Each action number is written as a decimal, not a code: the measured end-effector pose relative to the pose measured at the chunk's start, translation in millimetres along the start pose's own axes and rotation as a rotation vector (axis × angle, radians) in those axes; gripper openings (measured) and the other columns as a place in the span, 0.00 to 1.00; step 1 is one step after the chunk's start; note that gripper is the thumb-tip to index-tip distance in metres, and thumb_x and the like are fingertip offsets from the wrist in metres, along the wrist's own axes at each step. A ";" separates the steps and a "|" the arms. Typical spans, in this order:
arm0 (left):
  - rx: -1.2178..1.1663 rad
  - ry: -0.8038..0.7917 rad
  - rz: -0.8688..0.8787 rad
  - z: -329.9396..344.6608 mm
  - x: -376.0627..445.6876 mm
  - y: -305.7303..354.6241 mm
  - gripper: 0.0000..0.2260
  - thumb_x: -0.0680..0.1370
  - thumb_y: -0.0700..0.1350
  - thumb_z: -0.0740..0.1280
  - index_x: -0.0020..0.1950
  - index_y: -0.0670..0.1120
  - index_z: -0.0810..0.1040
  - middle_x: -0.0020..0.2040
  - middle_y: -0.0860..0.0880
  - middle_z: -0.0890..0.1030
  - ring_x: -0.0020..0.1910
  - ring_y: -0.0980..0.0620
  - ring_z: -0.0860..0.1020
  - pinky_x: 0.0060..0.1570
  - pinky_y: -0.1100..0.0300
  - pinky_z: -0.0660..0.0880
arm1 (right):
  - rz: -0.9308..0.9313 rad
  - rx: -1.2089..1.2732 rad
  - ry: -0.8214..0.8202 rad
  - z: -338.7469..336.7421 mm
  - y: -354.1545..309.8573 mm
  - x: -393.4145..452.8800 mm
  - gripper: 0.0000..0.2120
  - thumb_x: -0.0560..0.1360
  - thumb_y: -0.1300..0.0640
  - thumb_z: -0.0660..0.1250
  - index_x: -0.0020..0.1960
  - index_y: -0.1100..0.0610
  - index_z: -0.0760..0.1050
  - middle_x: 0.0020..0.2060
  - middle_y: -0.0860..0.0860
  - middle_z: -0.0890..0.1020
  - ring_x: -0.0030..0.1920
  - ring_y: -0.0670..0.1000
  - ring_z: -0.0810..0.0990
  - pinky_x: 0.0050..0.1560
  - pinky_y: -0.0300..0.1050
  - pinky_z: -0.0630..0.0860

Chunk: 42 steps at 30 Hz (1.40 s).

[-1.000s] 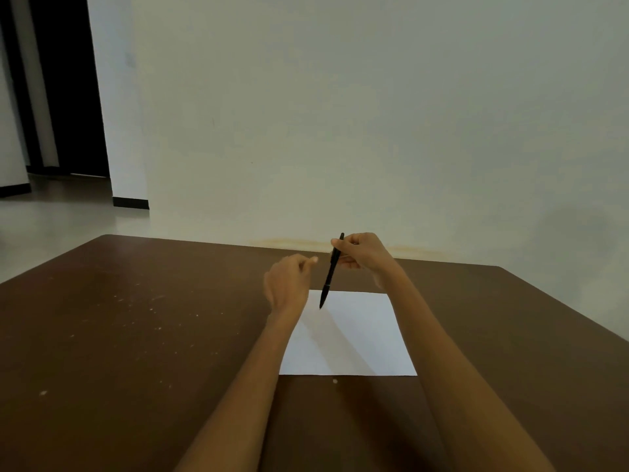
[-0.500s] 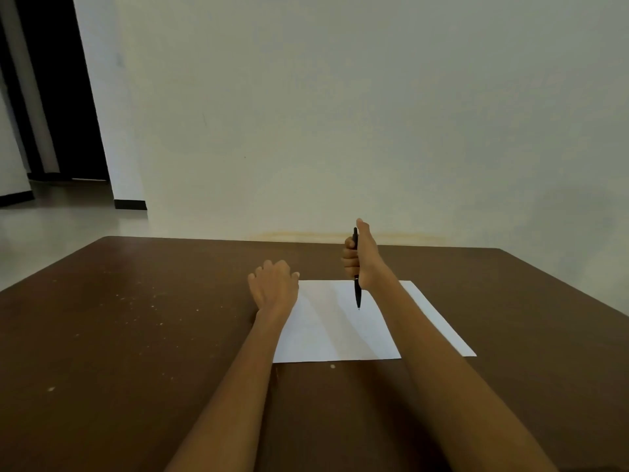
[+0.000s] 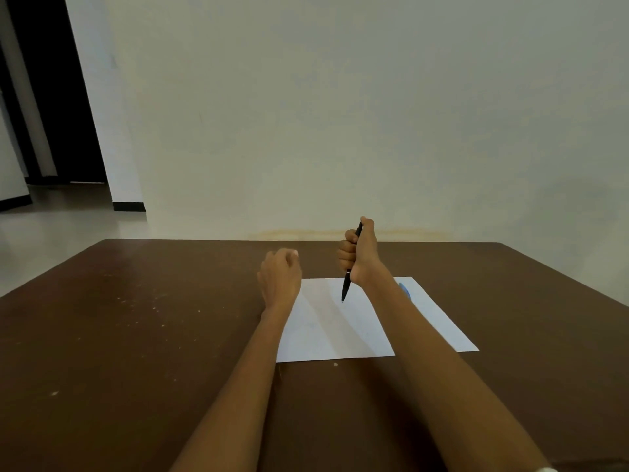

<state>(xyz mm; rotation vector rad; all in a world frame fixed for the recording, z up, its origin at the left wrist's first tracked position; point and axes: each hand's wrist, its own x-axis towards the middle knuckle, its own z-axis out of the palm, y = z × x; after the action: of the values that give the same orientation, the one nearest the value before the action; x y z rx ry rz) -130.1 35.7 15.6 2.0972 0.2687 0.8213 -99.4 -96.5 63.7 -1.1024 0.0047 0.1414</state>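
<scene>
A white sheet of paper [image 3: 343,325] lies flat on the brown table [image 3: 136,335], its right part running under my right forearm. My right hand [image 3: 359,255] grips a black pen [image 3: 346,288] in a fist, held nearly upright with its tip pointing down just above the paper. My left hand [image 3: 279,279] hovers at the paper's left edge with fingers loosely curled and holds nothing. A small blue mark [image 3: 404,288] shows on the paper just right of my right wrist.
A pale wall stands right behind the table's far edge. A dark doorway [image 3: 51,97] and light floor lie at the far left. Small pale specks dot the table's left side.
My right hand turned the pen from a slanted fingertip hold into an upright fist grip. My left hand drew slightly back. The view shifted, showing more of the paper's right side.
</scene>
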 end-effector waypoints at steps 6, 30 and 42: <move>-0.930 -0.085 -0.316 -4.2 -1.5 12.5 0.17 0.82 0.51 0.54 0.59 0.43 0.77 0.54 0.47 0.79 0.54 0.51 0.76 0.57 0.59 0.70 | -0.095 0.062 -0.005 8.8 0.3 3.3 0.25 0.78 0.39 0.50 0.26 0.51 0.53 0.17 0.45 0.56 0.17 0.45 0.51 0.19 0.32 0.48; -1.702 -0.323 -0.591 3.2 -9.1 -3.3 0.34 0.80 0.63 0.46 0.73 0.37 0.61 0.70 0.38 0.68 0.70 0.41 0.67 0.72 0.50 0.61 | -0.188 0.177 -0.045 52.8 10.9 3.9 0.24 0.77 0.42 0.50 0.27 0.52 0.54 0.18 0.45 0.56 0.18 0.45 0.51 0.20 0.31 0.50; -1.673 -0.364 -0.551 5.3 -8.0 -4.2 0.34 0.79 0.63 0.47 0.71 0.36 0.63 0.67 0.38 0.72 0.62 0.44 0.74 0.70 0.52 0.65 | -0.211 0.098 -0.058 56.2 12.8 2.7 0.22 0.77 0.45 0.50 0.26 0.51 0.54 0.18 0.45 0.56 0.18 0.45 0.51 0.20 0.31 0.51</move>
<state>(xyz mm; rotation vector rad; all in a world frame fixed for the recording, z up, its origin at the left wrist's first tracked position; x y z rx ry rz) -132.4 31.2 6.4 0.4841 -0.0770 0.0976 -101.9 -40.6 77.6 -0.9938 -0.1553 -0.0164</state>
